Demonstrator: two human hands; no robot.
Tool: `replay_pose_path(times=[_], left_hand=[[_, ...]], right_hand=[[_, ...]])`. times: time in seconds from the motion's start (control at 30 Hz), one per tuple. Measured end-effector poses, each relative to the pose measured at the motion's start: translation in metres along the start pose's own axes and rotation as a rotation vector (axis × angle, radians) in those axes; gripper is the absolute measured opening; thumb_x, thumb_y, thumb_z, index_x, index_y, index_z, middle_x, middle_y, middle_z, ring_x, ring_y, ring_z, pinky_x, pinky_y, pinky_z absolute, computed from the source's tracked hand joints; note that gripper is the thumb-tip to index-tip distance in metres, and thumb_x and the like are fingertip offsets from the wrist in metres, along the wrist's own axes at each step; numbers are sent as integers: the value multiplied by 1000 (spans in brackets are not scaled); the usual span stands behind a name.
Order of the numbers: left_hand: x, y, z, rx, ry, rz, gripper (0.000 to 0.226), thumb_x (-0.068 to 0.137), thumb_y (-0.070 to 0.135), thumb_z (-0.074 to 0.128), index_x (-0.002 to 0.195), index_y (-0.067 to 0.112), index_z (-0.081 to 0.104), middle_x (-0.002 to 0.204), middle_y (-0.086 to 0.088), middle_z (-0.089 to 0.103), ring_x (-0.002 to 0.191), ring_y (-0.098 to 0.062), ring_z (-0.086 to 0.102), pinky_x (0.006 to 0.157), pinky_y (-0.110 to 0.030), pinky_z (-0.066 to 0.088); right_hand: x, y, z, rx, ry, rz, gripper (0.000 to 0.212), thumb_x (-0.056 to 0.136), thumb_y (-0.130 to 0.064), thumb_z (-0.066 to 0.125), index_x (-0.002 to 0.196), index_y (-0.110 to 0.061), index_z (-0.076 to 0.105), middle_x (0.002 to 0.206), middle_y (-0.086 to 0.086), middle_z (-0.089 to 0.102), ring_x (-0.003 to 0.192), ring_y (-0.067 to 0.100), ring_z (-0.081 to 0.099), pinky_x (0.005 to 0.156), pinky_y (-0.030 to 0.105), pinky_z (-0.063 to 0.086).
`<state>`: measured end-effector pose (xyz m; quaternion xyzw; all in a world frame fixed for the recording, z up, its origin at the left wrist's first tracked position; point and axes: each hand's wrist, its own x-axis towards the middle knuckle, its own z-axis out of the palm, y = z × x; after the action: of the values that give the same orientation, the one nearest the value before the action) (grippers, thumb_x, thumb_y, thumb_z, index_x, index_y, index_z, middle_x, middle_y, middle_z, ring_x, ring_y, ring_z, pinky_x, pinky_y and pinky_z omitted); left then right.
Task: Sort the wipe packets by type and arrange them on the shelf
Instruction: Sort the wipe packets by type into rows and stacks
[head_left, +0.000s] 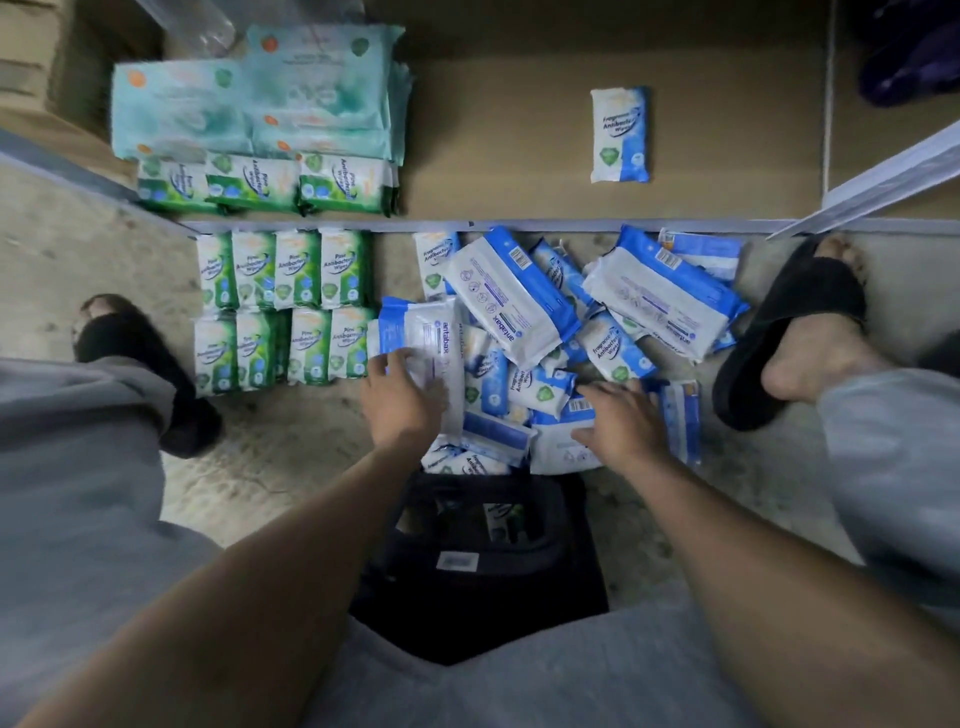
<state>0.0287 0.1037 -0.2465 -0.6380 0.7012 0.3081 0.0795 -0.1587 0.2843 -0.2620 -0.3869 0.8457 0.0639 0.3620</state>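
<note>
**Stock position.** The unsorted blue pile (561, 332) lies on the floor (291, 457), just in front of the edge of the shelf (519, 156). It mixes large flat packets with small blue antibacterial packs, overlapping at all angles. Green pine packets (283, 309) lie sorted in two neat rows on the floor, left of the pile. Three more of that type sit at the shelf's front left, with teal packets (260, 98) stacked behind them. A lone small blue packet (620, 135) lies on the shelf's right half.

**Handling.** The packets are judged soft, film-wrapped and light to moderate in weight. The film looks glossy and is probably slippery, so stacked packets may slide. The best hold is judged to be across the short width, thumb beneath and fingers on top, or a pinch at a sealed end.

**Hands.** Both arms reach forward and down, forearms converging on the pile. The left hand (402, 395) rests palm-down on a large blue packet (431, 338) at the pile's left edge. Its fingers lie across the packet's face with the thumb out to the left, and no closed grip is evident. The right hand (621, 421) lies palm-down over the near right part of the pile. Its fingers are extended, touching small packs and holding nothing that can be made out. Blur limits finer judgement.
</note>
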Motion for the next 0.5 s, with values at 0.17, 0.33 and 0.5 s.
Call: replay_pose_path(times=[0.17, 0.33, 0.5], left_hand=[[7, 3, 2, -97, 61, -138, 61, 82, 32, 73, 136, 21, 47, 134, -7, 50, 121, -26, 50, 97, -40, 42], [15, -9, -1, -320, -42, -252, 82, 79, 31, 82, 146, 20, 35, 130, -6, 60, 107, -24, 64, 86, -37, 55], [22, -10, -5, -392, -106, -362, 87, 75, 31, 88, 143, 17, 36, 131, -7, 59, 113, -27, 63, 93, -47, 56]], right_hand=[[9, 2, 9, -68, 10, -19, 64, 85, -49, 72, 141, -26, 50, 143, -4, 51, 128, 27, 40, 98, 41, 34], [16, 8, 7, -119, -31, -45, 53, 87, -46, 71, 134, -25, 58, 133, 2, 51, 123, 29, 40, 97, 44, 32], [8, 9, 8, 4, -51, 13, 42, 89, -41, 70, 126, -26, 55, 130, 1, 61, 125, 30, 41, 95, 45, 34]])
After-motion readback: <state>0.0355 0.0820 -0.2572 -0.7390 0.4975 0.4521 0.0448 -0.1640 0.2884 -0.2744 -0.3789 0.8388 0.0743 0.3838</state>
